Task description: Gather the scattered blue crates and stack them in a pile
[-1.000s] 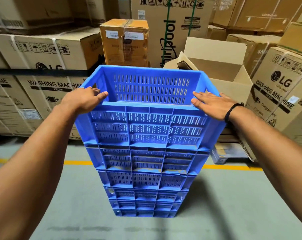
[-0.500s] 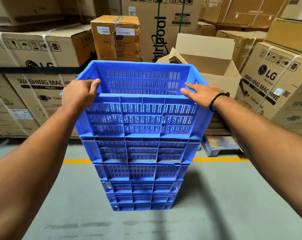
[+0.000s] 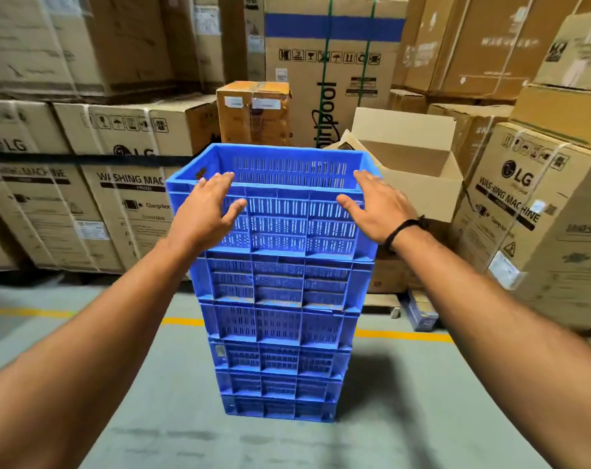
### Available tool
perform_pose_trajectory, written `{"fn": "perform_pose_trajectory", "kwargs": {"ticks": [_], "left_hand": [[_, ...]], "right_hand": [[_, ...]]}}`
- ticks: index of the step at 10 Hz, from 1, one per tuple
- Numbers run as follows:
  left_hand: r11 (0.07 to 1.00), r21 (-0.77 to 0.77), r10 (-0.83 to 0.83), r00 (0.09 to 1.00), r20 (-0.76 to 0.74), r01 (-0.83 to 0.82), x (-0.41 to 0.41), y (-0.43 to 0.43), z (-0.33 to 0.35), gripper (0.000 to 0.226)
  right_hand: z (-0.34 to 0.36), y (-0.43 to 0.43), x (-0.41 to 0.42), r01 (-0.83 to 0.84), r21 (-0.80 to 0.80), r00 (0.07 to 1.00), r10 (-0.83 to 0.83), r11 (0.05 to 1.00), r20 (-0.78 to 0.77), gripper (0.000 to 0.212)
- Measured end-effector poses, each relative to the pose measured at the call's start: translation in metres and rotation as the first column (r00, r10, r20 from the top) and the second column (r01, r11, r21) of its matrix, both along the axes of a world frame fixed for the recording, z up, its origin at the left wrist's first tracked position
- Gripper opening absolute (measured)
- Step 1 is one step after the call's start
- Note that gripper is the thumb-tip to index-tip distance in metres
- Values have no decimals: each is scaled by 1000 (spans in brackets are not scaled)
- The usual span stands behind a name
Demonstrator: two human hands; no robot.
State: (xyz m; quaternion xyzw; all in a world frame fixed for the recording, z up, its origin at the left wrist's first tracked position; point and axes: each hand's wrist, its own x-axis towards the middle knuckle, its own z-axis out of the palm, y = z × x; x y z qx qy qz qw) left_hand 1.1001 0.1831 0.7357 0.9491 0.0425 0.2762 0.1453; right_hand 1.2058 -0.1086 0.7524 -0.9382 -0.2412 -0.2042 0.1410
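Blue plastic spans the gap between the hands: the left hand (image 3: 207, 211) and right hand (image 3: 377, 206) are open, fingers straight and spread, gripping nothing, at the near rim of the top crate (image 3: 287, 228). Its long side runs hand to hand, mouth up. Beneath them the stack (image 3: 277, 333) stands upright on the floor (image 3: 422, 418), with cardboard boxes (image 3: 128, 184) beyond.

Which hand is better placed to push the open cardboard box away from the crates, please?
Right, probably. The right hand rests on the right corner of the top crate, and the open box stands just beyond that side; the left hand lies at the opposite corner.
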Motion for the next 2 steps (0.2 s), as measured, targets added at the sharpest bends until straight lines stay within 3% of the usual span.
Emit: {"fn": "perform_pose_trajectory", "kwargs": {"ticks": [2], "left_hand": [[993,106,-45,999,25,42,-97,-66,-5,63]], "right_hand": [[-18,-46,-81,5,91,1000,-6,996,8,76]]}}
